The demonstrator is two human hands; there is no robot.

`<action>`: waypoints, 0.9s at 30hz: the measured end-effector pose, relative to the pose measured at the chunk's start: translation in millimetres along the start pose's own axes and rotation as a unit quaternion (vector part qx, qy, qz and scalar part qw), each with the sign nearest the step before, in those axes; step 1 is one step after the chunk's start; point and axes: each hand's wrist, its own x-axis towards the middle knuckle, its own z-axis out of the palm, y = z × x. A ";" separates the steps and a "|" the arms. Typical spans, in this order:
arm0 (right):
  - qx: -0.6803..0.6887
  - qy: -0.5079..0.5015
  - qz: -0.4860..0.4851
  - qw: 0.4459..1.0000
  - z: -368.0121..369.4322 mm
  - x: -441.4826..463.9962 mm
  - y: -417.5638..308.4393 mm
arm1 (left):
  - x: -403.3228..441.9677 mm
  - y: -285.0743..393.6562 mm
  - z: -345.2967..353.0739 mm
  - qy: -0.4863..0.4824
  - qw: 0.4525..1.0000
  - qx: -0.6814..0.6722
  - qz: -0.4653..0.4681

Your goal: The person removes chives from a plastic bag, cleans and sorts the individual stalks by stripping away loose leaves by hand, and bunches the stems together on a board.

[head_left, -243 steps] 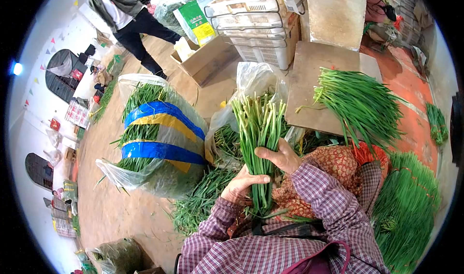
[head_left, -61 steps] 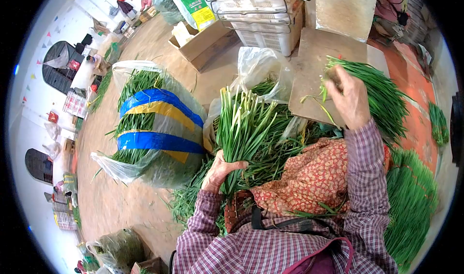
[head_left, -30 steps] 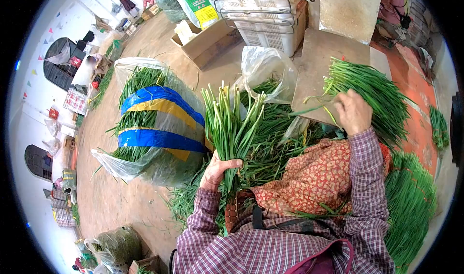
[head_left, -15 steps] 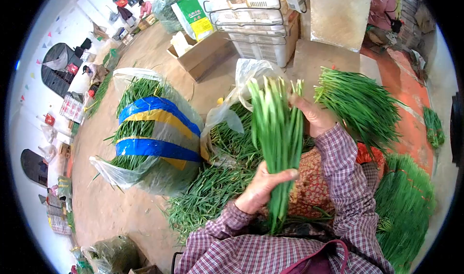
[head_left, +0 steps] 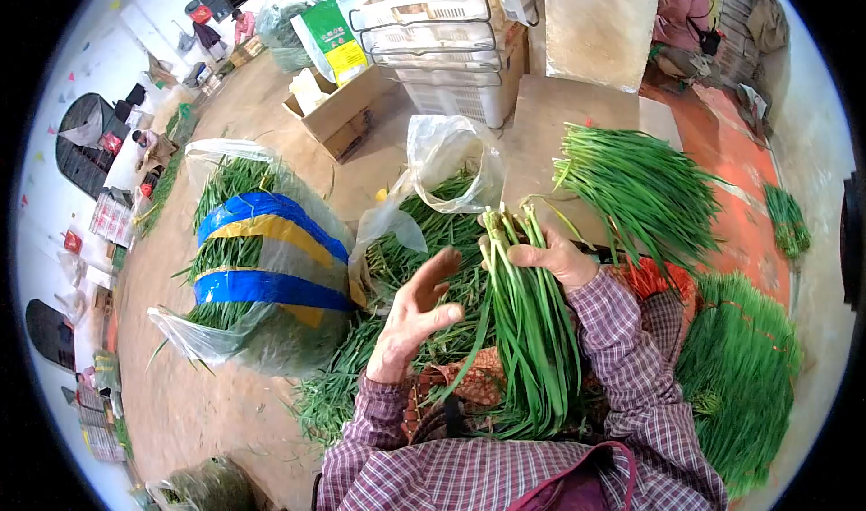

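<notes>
My right hand [head_left: 557,257] grips a bunch of garlic chives [head_left: 532,331] near its pale stem ends, with the green leaves hanging down over my lap. To the left of the bunch, my left hand [head_left: 410,317] is held up with its fingers apart, touching nothing. A pile of loose chives [head_left: 433,231] lies in front of me, partly inside an open clear plastic bag [head_left: 451,164]. Beyond my right hand, a larger heap of chives [head_left: 636,182] rests on a brown board [head_left: 559,119].
A plastic-wrapped bale [head_left: 271,267] with blue and yellow bands stands at left. Ahead are a cardboard box [head_left: 347,119] and stacked white crates [head_left: 442,60]. Tied chives [head_left: 735,376] lie at right. A person in pink [head_left: 681,10] sits at the far right; others work along the wall.
My left hand has let go of the lower part of the chives and moved left, opening. The bunch has dropped lower, its leaves spreading, and my right hand now holds its stem end.
</notes>
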 end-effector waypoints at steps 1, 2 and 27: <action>-0.026 0.022 -0.016 0.999 5.4 1.9 1.3 | 3.7 8.5 7.9 0.017 1.000 0.001 0.022; -0.044 0.019 -0.029 0.998 10.4 3.9 -0.2 | 7.9 14.0 21.4 0.017 0.999 -0.027 0.030; -0.024 0.207 -0.088 0.974 23.3 10.2 -0.9 | 30.3 -0.2 54.2 0.138 0.939 -0.313 0.043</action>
